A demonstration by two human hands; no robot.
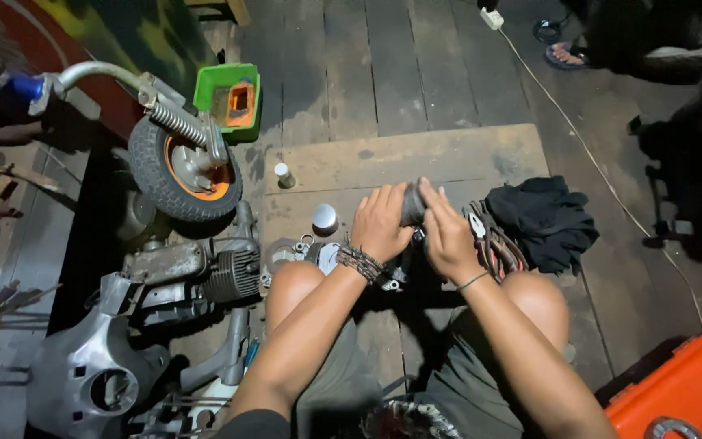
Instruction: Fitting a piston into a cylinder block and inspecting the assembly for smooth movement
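Note:
My left hand point(379, 223) and my right hand point(446, 232) are pressed together around a small dark grey cylindrical part point(413, 205), held above the wooden floor between my knees. Both hands' fingers curl onto the part. My left wrist wears a braided bracelet point(360, 262) and my right wrist a thin band. Small metal parts point(324, 252) lie just below and left of my hands. A tangle of cables and pliers point(491, 240) lies right beside my right hand.
A small scooter wheel with orange hub point(184, 167) and an engine block point(197, 276) lie left. A green-and-orange box point(231, 99), a white cap point(324, 218), a small bottle point(283, 174), a black cloth point(544, 219), an orange toolbox point(684, 390) and another person's sandalled foot point(566, 55) surround me.

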